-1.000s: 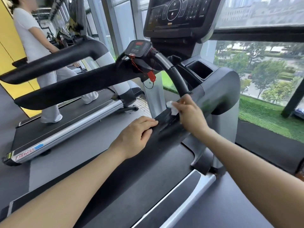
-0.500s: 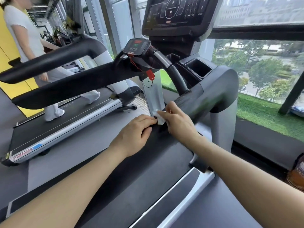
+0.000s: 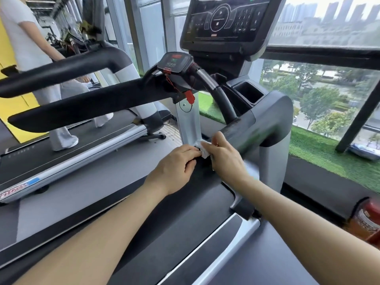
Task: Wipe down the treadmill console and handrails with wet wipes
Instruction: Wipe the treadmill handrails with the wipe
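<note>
The treadmill console [image 3: 224,19] rises well above and beyond both hands, its top edge cut off by the frame, its markings too blurred to read. The right handrail [image 3: 255,130] runs from the console housing down toward the hands along a long axis slanting away to the upper right; its near end is hidden under them. The left handrail [image 3: 86,105] stretches off to the left of the hands, pointing at the frame's left edge.

The left hand [image 3: 174,169] rests with fingers curled on the rail's near end, fingertips touching the wet wipe [image 3: 203,150]; whether they pinch it cannot be told. The right hand [image 3: 224,159] grips the wipe, a small crumpled white wad mostly hidden between the two hands. Compared with a second ago, the right hand and wipe have slid down the rail to meet the left hand, which has stayed put.

A red safety clip [image 3: 190,97] dangles above the hands.
</note>
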The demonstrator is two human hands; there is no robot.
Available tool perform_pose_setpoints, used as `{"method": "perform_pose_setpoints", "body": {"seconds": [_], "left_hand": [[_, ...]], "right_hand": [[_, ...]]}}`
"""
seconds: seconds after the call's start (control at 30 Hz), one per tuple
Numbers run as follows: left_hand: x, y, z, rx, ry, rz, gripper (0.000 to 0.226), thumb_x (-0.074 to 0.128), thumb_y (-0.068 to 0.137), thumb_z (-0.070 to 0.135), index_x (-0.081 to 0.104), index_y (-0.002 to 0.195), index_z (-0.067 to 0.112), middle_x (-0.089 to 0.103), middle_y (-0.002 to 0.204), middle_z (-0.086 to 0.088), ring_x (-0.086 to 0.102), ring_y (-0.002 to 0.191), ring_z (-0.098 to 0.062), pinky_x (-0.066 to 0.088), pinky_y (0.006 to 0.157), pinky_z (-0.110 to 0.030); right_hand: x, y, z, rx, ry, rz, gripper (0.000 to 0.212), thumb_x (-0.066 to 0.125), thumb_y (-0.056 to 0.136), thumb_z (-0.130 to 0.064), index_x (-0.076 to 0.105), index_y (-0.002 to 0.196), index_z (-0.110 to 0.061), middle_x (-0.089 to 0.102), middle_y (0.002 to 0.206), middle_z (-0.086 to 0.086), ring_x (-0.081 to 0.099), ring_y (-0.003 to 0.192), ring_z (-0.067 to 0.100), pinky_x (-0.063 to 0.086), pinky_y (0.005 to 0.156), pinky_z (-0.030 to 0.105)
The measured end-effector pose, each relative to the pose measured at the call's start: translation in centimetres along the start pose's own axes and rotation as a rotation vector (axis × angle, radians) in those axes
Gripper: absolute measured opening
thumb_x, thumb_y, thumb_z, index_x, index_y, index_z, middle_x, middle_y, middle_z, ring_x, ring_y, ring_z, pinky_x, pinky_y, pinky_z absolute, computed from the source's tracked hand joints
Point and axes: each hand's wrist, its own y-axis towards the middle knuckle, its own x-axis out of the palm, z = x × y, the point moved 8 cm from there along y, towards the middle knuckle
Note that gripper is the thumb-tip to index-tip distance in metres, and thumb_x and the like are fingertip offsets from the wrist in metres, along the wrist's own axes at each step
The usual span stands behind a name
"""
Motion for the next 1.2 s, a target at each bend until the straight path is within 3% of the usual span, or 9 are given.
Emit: {"method": "perform_pose_setpoints", "body": {"seconds": [0.1, 0.23, 0.37, 0.47, 0.57, 0.63, 0.73, 0.97, 1.2], "left_hand": [[-0.2, -0.1, 0.0, -0.003, -0.002, 0.007, 0.032, 0.047, 0.096, 0.013, 0.060, 0.125, 0.017, 0.056, 0.125, 0.008, 0.049, 0.116, -0.008, 0.030, 0.094, -0.010], [-0.1, 0.0, -0.1, -0.004, -0.023, 0.003, 0.032, 0.046, 0.096, 0.014, 0.059, 0.126, 0.016, 0.055, 0.126, 0.006, 0.048, 0.116, -0.008, 0.031, 0.094, -0.011], [-0.3, 0.0, 0.1, 0.014, -0.037, 0.009, 0.031, 0.048, 0.094, 0.010, 0.061, 0.122, 0.015, 0.056, 0.123, 0.003, 0.050, 0.112, -0.012, 0.037, 0.095, -0.018], [-0.3, -0.1, 0.2, 0.011, -0.040, 0.008, 0.027, 0.048, 0.092, 0.009, 0.062, 0.114, 0.014, 0.057, 0.117, 0.001, 0.052, 0.107, -0.016, 0.043, 0.091, -0.027], [-0.4, -0.2, 0.3, 0.022, -0.028, 0.016, 0.028, 0.048, 0.093, 0.010, 0.062, 0.118, 0.014, 0.057, 0.119, 0.002, 0.052, 0.107, -0.014, 0.038, 0.088, -0.017], [-0.4, -0.1, 0.2, 0.013, -0.030, 0.023, 0.029, 0.048, 0.095, 0.012, 0.061, 0.120, 0.014, 0.057, 0.119, 0.004, 0.051, 0.108, -0.011, 0.036, 0.088, -0.014], [-0.4, -0.1, 0.0, -0.002, -0.045, 0.023, 0.030, 0.048, 0.095, 0.013, 0.061, 0.122, 0.014, 0.057, 0.120, 0.006, 0.049, 0.110, -0.006, 0.032, 0.089, -0.010], [-0.5, -0.4, 0.0, -0.027, -0.042, 0.018, 0.030, 0.048, 0.095, 0.013, 0.061, 0.123, 0.015, 0.056, 0.124, 0.007, 0.049, 0.114, -0.006, 0.036, 0.093, -0.015], [-3.0, -3.3, 0.1, -0.043, 0.093, -0.044, 0.029, 0.050, 0.093, 0.018, 0.060, 0.119, 0.022, 0.055, 0.119, 0.009, 0.049, 0.111, -0.011, 0.045, 0.090, -0.031]], "right_hand": [[-1.0, 1.7, 3.8, 0.159, -0.012, -0.016, 0.032, 0.046, 0.097, -0.016, 0.057, 0.127, -0.023, 0.037, 0.101, 0.000, 0.043, 0.084, 0.016, 0.034, 0.072, 0.027], [-1.8, 2.3, 5.2, 0.338, -0.046, 0.082, 0.041, 0.043, 0.094, -0.007, 0.057, 0.127, -0.027, 0.030, 0.098, -0.001, 0.046, 0.086, 0.024, 0.032, 0.073, 0.027], [0.7, 0.5, 0.4, 0.176, -0.034, 0.018, 0.010, 0.049, 0.092, -0.013, 0.056, 0.097, -0.018, 0.029, 0.086, -0.006, 0.038, 0.076, 0.013, 0.031, 0.066, 0.026], [0.9, -0.8, -2.1, 0.013, 0.010, 0.077, 0.021, 0.050, 0.094, -0.019, 0.038, 0.077, -0.020, 0.029, 0.080, -0.006, 0.034, 0.068, 0.012, 0.035, 0.064, 0.028], [0.1, -0.3, -0.3, 0.018, 0.014, 0.062, 0.016, 0.054, 0.089, -0.008, 0.063, 0.100, -0.016, 0.036, 0.090, 0.000, 0.042, 0.073, 0.018, 0.044, 0.066, 0.035], [-0.9, 1.2, 2.6, 0.123, 0.018, 0.042, 0.033, 0.050, 0.094, -0.014, 0.062, 0.123, -0.025, 0.037, 0.098, 0.001, 0.047, 0.082, 0.020, 0.044, 0.074, 0.034], [-1.8, 2.6, 6.5, 0.291, 0.017, 0.076, 0.039, 0.045, 0.098, -0.013, 0.054, 0.132, -0.029, 0.035, 0.101, 0.000, 0.049, 0.087, 0.023, 0.042, 0.080, 0.032], [-1.5, 2.8, 6.1, 0.358, -0.017, 0.045, 0.038, 0.043, 0.098, -0.011, 0.054, 0.132, -0.025, 0.031, 0.099, -0.001, 0.049, 0.088, 0.026, 0.032, 0.075, 0.027], [0.8, 0.1, -3.0, 0.149, -0.029, -0.102, 0.016, 0.052, 0.088, -0.007, 0.062, 0.101, -0.009, 0.029, 0.092, 0.001, 0.040, 0.083, 0.020, 0.035, 0.068, 0.030]]}}
